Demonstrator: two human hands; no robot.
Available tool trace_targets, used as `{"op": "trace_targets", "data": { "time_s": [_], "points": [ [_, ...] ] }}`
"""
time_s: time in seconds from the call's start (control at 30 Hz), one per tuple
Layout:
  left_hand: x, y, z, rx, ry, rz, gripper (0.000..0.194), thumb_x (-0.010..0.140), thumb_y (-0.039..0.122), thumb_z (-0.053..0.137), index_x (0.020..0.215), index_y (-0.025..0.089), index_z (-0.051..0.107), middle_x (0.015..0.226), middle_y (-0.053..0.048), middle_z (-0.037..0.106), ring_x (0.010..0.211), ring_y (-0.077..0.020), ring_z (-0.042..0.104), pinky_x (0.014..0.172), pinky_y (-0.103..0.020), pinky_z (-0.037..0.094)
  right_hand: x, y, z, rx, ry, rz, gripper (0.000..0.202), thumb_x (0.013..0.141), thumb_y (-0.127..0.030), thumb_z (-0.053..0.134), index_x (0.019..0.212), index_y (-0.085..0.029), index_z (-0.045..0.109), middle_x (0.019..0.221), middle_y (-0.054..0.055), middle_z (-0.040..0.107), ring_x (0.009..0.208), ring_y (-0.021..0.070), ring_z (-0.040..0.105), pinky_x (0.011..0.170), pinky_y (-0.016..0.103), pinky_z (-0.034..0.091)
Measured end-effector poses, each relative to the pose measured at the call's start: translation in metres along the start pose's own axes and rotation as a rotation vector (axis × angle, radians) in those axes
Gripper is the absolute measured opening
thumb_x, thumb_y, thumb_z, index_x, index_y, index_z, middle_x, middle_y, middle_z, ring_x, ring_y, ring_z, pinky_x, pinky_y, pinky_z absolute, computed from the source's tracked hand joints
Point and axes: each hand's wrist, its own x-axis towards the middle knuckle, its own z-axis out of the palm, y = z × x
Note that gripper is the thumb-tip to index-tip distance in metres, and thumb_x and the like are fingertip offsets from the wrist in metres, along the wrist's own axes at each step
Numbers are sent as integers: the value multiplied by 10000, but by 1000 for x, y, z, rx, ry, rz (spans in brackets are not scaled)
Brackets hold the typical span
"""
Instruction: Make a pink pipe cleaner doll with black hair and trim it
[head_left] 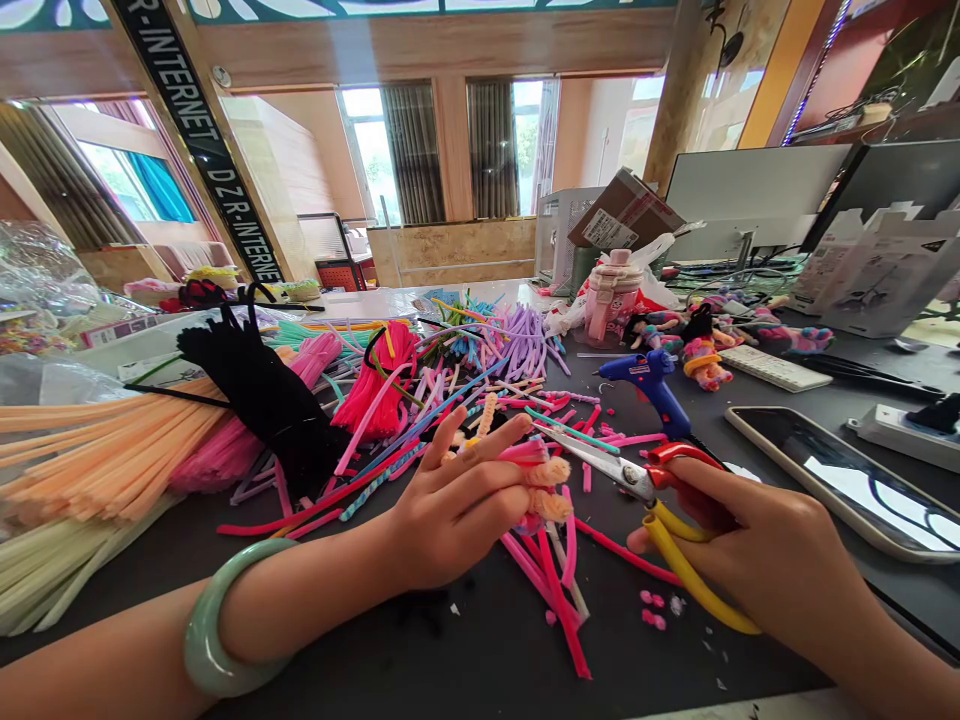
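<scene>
A green bangle point(217, 620) circles the wrist of my left hand point(465, 500), whose fingers close around a small pipe-cleaner figure point(551, 487) in pink and peach; part of it is hidden behind the fingers. My right hand point(772, 550) grips scissors point(637, 480) with red and yellow handles. Their blades point left, close to the top of the figure, and look slightly parted. Pink and red pipe-cleaner pieces point(559, 600) lie below the figure. Behind the scissors rests a blue glue gun point(649, 385).
Bundles of peach point(97, 450), black point(262, 390) and hot pink pipe cleaners point(382, 375) cover the left side. At the right lie a phone point(847, 480) and a power strip point(907, 435). A pink bottle point(607, 300), box point(626, 215) and monitor point(750, 195) stand behind.
</scene>
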Motion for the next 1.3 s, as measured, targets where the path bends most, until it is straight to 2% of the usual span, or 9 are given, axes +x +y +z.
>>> {"op": "trace_targets", "data": {
  "time_s": [0.17, 0.3, 0.4, 0.57, 0.77, 0.97, 1.13, 1.3],
  "points": [
    [-1, 0, 1, 11, 8, 1, 216, 1017, 131, 447, 933, 215, 628, 1026, 31, 792, 1335, -154, 545, 1277, -375, 172, -3, -5, 1, -145, 78, 41, 305, 836, -538, 535, 721, -264, 605, 444, -56, 401, 346, 121, 389, 408, 267, 313],
    [-1, 1, 1, 12, 6, -15, 210, 1000, 106, 456, 911, 215, 612, 1043, 18, 788, 1321, -154, 560, 1277, -368, 166, -6, -9, 1, -232, 120, 86, 322, 861, -530, 480, 801, -251, 630, 541, -3, 533, 450, 171, 532, 464, 291, 330],
    [0, 2, -1, 5, -13, -44, 223, 988, 78, 450, 903, 212, 608, 1043, 13, 787, 1299, -162, 583, 1279, -363, 143, -5, -8, 0, -265, 142, 29, 306, 864, -510, 489, 823, -241, 629, 594, 20, 589, 491, 184, 577, 474, 291, 345],
    [0, 1, -1, 1, -13, -41, 225, 980, 65, 447, 903, 205, 606, 1038, 8, 786, 1305, -163, 577, 1278, -360, 139, -1, -3, 0, -288, 194, -84, 271, 846, -490, 538, 802, -232, 610, 560, -1, 567, 430, 146, 527, 428, 264, 341],
    [-1, 1, 0, -1, -6, -22, 208, 973, 77, 471, 895, 213, 607, 1043, 13, 784, 1298, -162, 585, 1273, -373, 178, 0, -5, 0, -286, 240, -100, 327, 866, -516, 511, 786, -214, 604, 531, -17, 529, 409, 121, 474, 429, 257, 342],
    [4, 4, -4, -22, -30, -35, 221, 982, 84, 462, 974, 227, 631, 996, 36, 797, 1290, -165, 593, 1277, -373, 161, -5, -10, 0, -265, 138, 50, 423, 873, -597, 478, 813, -221, 662, 595, 14, 585, 496, 153, 524, 510, 291, 354],
    [4, 4, -5, -18, -58, -41, 259, 998, 102, 420, 950, 249, 628, 980, 38, 796, 1271, -178, 607, 1281, -385, 155, -6, -10, 0, -215, 125, 110, 391, 848, -588, 509, 797, -238, 676, 592, 11, 578, 490, 143, 487, 525, 286, 362],
    [2, 3, -7, -6, -82, -32, 271, 1005, 114, 423, 903, 224, 648, 996, 23, 799, 1300, -168, 582, 1278, -370, 174, -7, -11, 2, -188, 127, 129, 396, 847, -599, 510, 781, -241, 664, 584, 1, 545, 493, 140, 491, 515, 283, 346]
  ]
}}
